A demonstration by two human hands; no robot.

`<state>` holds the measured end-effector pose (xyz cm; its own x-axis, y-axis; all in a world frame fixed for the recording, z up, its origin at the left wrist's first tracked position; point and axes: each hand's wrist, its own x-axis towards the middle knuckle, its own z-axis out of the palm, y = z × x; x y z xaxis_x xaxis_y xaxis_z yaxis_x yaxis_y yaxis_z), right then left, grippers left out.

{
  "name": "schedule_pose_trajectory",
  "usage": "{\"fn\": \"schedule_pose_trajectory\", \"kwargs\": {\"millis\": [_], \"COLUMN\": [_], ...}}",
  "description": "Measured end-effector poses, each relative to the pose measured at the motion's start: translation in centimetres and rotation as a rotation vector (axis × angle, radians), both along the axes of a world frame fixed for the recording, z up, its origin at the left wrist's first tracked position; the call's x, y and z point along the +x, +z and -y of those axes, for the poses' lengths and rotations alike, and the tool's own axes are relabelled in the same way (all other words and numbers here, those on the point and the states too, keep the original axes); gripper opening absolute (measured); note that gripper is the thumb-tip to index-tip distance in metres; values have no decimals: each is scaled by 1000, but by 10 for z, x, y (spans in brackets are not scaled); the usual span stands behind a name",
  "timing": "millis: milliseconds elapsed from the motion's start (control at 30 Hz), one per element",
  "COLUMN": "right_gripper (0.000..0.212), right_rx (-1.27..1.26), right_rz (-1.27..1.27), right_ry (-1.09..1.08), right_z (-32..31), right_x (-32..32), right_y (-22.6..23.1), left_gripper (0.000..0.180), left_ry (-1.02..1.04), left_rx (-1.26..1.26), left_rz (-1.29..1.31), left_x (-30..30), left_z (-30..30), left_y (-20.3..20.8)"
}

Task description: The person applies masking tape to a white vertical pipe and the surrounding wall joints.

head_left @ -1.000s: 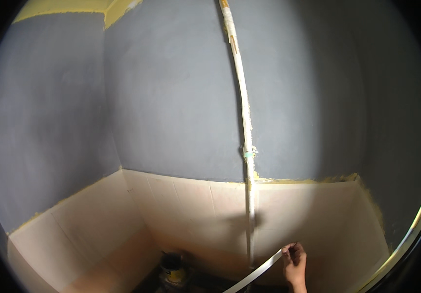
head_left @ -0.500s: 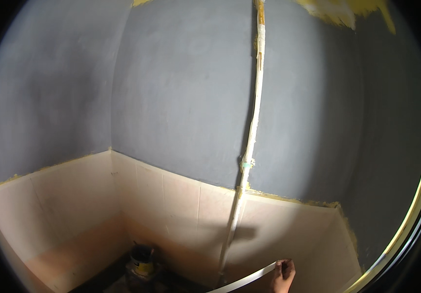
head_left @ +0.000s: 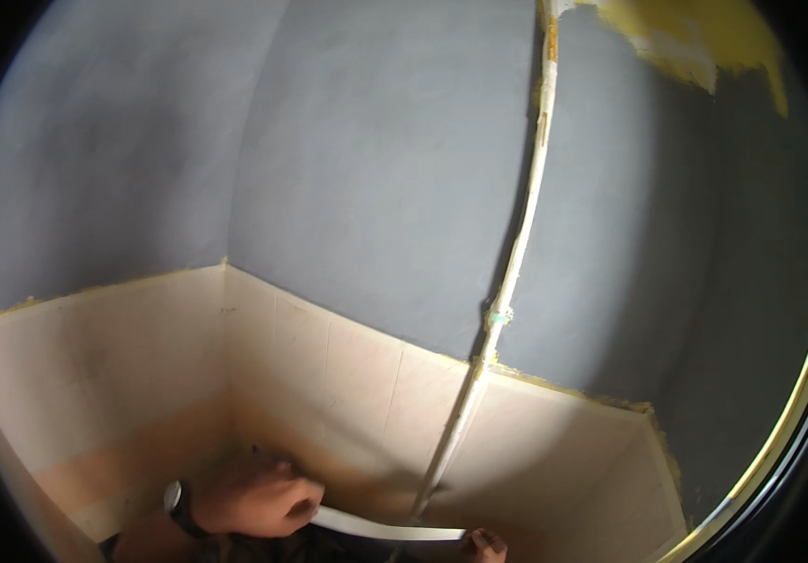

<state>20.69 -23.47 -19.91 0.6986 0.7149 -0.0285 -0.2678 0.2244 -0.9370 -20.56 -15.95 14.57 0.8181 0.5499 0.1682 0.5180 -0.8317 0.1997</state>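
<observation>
Plainly, the broad grey wall (head_left: 376,188) is what a careless swing could mark: if the paint is not fully dry, a sleeve or loose end brushing it might smear it. Under its lower edge, the tiled band (head_left: 357,366) seems safer. The pale pipe (head_left: 539,150) crosses both surfaces, and its rough sides could snag anything drawn across it.

Narrower than these, the white strip (head_left: 385,531) hangs in a shallow sag between the hands, in front of the tiled band's lower part and well below its top edge. Slack like that could let it twist or fold; if it is sticky, which I cannot tell, it might cling to itself.

The left hand (head_left: 258,497) reaches in from lower left, back upward, fingers curled in on the strip's left end, their exact grip blurred. Lower, at the bottom edge of view, the right hand (head_left: 486,546) pinches the other end with bent fingers. Smallest, a watch (head_left: 176,497) sits on the left wrist.
</observation>
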Motion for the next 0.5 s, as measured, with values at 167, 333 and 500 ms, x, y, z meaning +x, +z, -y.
{"fn": "schedule_pose_trajectory", "kwargs": {"millis": [167,333,500], "right_gripper": [27,41,36], "right_rx": [-29,543,660], "right_rz": [185,557,501], "right_ry": [-48,489,875], "right_z": [4,-34,-43], "right_x": [-31,-109,-146], "right_y": [108,261,314], "left_gripper": [8,18,18], "left_ry": [-281,-154,20], "left_rx": [409,58,79], "left_rz": [50,-579,-748], "left_x": [51,86,99], "left_z": [-15,-15,10], "left_y": [70,149,171]}}
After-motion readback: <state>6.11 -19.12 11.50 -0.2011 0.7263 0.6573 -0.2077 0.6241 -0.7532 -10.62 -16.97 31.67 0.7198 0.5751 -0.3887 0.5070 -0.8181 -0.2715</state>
